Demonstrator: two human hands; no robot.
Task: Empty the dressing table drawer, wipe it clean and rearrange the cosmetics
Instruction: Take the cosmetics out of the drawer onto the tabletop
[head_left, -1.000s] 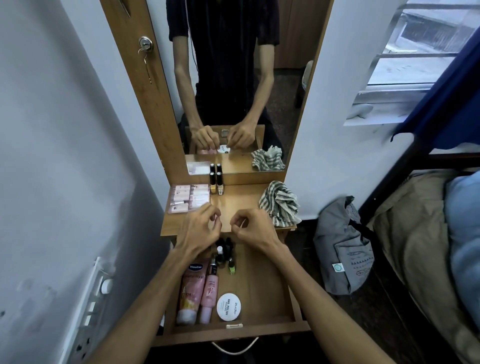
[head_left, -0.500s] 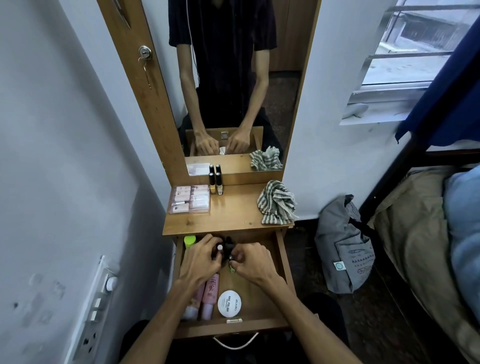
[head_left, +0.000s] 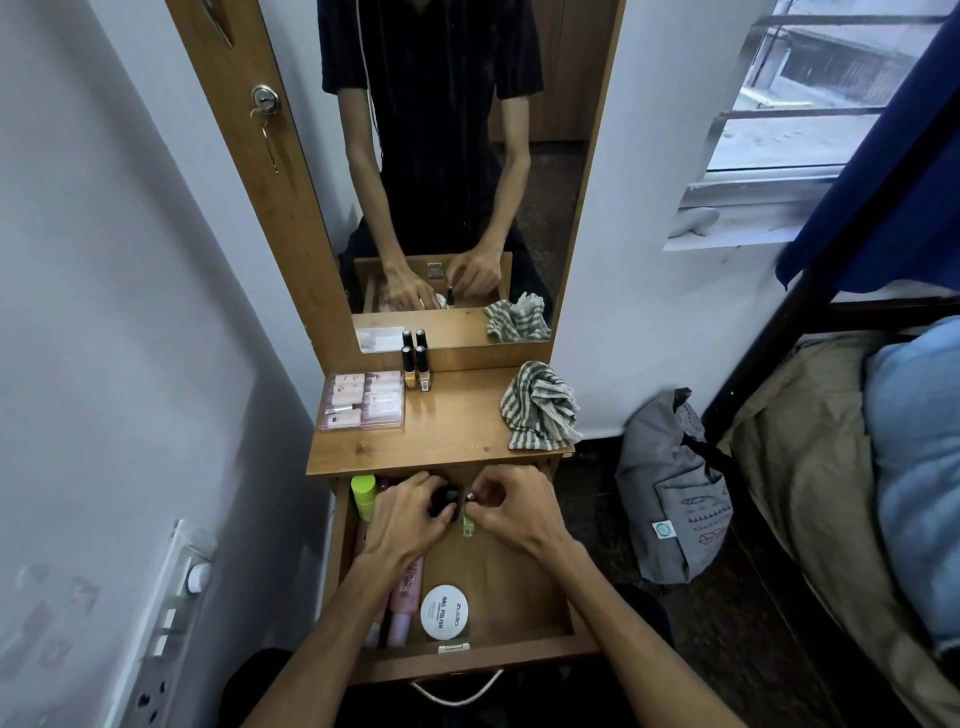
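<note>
Pinching green nail polish bottle (head_left: 468, 525) with right hand (head_left: 511, 506); left hand (head_left: 410, 519) curled round dark bottles (head_left: 441, 501), near drawer (head_left: 519, 587) back edge.

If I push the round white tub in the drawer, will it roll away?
Probably not. The round white tub lies flat on its wide face on the drawer floor, so it should slide rather than roll. It looks low and squat, so tipping seems unlikely. The smooth wood may let it skid towards the pink tube beside it.
</note>
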